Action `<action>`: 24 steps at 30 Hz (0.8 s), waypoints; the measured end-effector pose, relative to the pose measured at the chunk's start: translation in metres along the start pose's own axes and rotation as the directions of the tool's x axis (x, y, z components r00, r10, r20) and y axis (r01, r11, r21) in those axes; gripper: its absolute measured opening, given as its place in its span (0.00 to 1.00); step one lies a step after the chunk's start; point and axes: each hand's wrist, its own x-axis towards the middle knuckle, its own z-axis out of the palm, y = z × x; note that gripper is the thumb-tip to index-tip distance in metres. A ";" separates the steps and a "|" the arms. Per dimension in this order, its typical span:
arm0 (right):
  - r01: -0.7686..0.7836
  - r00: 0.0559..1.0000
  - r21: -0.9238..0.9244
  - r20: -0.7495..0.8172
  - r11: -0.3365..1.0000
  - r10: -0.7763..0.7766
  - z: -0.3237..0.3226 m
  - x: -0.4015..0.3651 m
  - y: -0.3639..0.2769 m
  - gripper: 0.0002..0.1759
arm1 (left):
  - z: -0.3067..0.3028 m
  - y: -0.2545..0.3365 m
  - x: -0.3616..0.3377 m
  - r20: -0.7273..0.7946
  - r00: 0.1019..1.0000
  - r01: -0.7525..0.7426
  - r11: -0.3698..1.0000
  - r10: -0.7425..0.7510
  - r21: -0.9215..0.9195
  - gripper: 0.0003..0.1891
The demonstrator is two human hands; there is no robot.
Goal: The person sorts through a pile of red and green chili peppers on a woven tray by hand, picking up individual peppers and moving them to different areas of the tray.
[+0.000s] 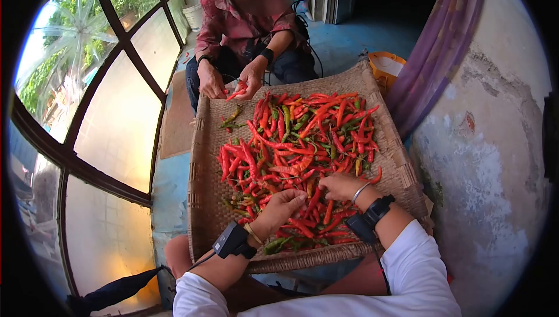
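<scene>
A large woven tray holds a heap of red chili peppers with green ones mixed in. Over the near part of the heap, my left hand has its thumb and fingers pinched together; what it holds, if anything, is too small to make out. Just to its right, my right hand is closed, fingertips down at a red pepper, and its grip is partly hidden. Both wrists carry black devices. Across the tray, a co-worker's two hands hold red peppers above the far left corner.
The co-worker sits behind the tray's far edge. A window with dark bars runs along the left. On the right are a purple curtain and a worn wall. An orange bucket stands beyond the tray's far right corner.
</scene>
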 end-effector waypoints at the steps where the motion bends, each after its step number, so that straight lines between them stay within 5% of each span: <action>1: -0.003 1.000 0.002 -0.001 1.000 0.003 0.000 0.002 0.000 0.14 | 0.000 -0.001 0.001 0.007 1.000 -0.001 1.000 0.001 -0.006 0.09; 3: 0.000 0.947 -0.183 0.314 0.983 0.059 -0.004 0.005 -0.004 0.16 | -0.001 -0.001 0.001 0.017 1.000 -0.002 1.000 0.002 -0.012 0.10; 6: 0.076 0.983 -0.266 0.180 0.961 -0.028 -0.008 -0.010 -0.017 0.12 | -0.002 -0.001 0.001 0.007 1.000 0.011 1.000 -0.011 0.005 0.09; 14: 0.023 0.973 -0.443 0.215 0.896 0.082 0.010 0.005 -0.003 0.14 | 0.000 -0.001 0.001 -0.015 1.000 0.002 0.999 -0.001 0.051 0.10; 17: 0.081 0.966 -0.150 0.255 0.985 -0.040 -0.019 -0.014 -0.022 0.12 | -0.004 -0.006 0.003 0.011 0.999 -0.037 0.995 0.036 0.091 0.11; 20: 0.012 0.993 -0.288 0.114 0.958 0.022 -0.008 -0.012 -0.019 0.12 | -0.001 -0.007 0.002 0.036 0.999 -0.013 0.994 0.009 0.108 0.11; 24: 0.005 0.980 -0.262 0.195 0.965 0.047 0.014 0.001 -0.005 0.12 | -0.003 -0.005 0.001 0.059 0.998 -0.022 0.991 0.014 0.128 0.11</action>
